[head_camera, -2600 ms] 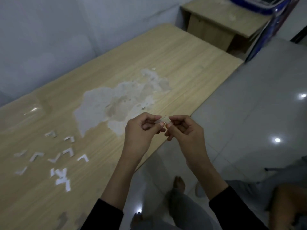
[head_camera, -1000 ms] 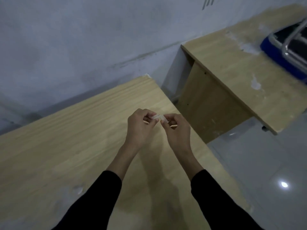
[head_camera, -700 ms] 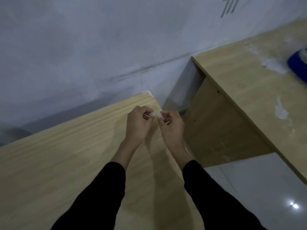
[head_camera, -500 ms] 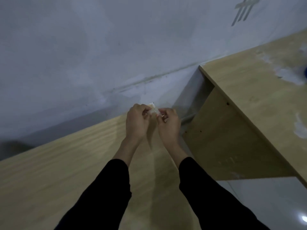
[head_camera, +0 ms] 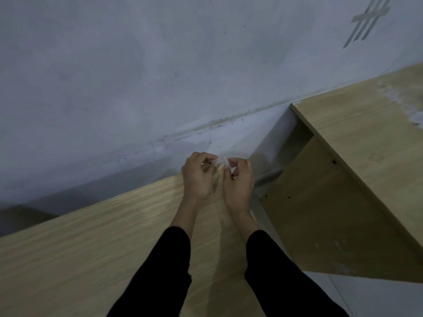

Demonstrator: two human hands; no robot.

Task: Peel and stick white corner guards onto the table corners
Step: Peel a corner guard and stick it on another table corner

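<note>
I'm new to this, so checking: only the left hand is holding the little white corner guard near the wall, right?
Not quite. The head view shows both the left hand and the right hand pinching the white corner guard near the wall.

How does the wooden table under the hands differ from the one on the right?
The wooden table under the hands shows only its top; the wooden table on the right also shows a side panel and a worn patch. Left hand and right hand pinch the small white corner guard over the first, not the second. Both are pale wood.
</note>
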